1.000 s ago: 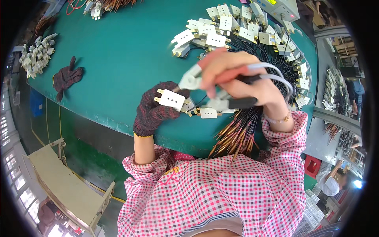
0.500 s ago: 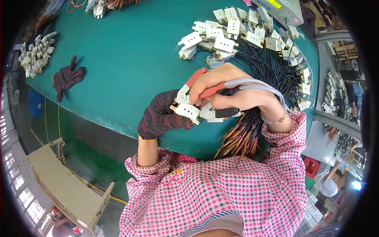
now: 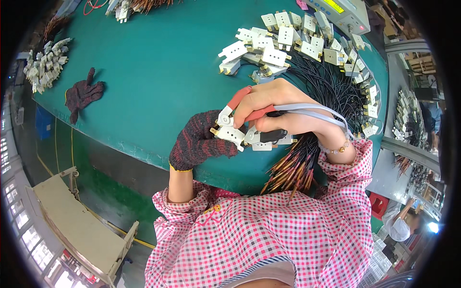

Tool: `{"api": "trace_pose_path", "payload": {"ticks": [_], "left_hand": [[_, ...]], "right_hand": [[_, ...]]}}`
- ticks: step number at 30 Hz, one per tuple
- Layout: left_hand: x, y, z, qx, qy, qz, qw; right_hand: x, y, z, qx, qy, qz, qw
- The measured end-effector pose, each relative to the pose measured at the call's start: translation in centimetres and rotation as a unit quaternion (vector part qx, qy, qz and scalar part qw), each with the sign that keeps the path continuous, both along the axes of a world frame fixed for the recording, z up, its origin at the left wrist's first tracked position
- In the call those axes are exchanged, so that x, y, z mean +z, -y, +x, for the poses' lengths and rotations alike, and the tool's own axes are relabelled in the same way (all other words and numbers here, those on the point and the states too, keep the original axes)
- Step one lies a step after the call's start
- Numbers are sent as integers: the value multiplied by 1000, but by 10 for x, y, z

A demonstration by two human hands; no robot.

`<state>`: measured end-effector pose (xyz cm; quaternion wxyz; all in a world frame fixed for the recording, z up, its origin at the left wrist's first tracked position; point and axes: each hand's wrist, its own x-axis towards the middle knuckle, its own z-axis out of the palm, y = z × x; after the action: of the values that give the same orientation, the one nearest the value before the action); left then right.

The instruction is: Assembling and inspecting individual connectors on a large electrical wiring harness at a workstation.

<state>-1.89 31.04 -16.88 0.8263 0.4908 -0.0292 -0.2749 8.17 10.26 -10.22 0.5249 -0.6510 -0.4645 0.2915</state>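
Note:
My left hand (image 3: 194,146) wears a dark knitted glove and grips a white rectangular component (image 3: 229,135) with brass tabs and small dark holes. In my bare right hand (image 3: 288,98) are a red-handled test clip (image 3: 238,98) and a black-handled test clip (image 3: 272,136), each with a pale jaw. The red clip's jaw touches the upper left part of the component. At its right side is the black clip's jaw; whether it bites a tab is hidden. Grey leads (image 3: 314,109) run from the clips over my right wrist. More white blocks lie just beneath the black clip.
Several similar components (image 3: 276,56) with black wires (image 3: 331,86) are heaped at the right, their coppery wire ends (image 3: 290,168) near me. A meter (image 3: 343,14) stands at the far right. An empty glove (image 3: 84,93) and another component pile (image 3: 47,65) lie left on the green table (image 3: 158,62).
Both hands, with the component and clips, have shifted very slightly. My right hand's fingers have closed a little around the red clip's handles.

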Motion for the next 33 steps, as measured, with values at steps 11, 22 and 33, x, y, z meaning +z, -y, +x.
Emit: {"api": "trace_pose_path", "payload": {"ticks": [11, 22, 33], "left_hand": [[-2, 3, -1, 10, 20, 18, 1000], [-2, 1, -2, 0, 28, 6, 1000], [-3, -1, 0, -14, 3, -3, 1000]], "right_hand": [[1, 4, 4, -5, -18, 29, 999], [-3, 5, 5, 8, -46, 25, 999], [-4, 1, 3, 9, -33, 17, 999]]}}
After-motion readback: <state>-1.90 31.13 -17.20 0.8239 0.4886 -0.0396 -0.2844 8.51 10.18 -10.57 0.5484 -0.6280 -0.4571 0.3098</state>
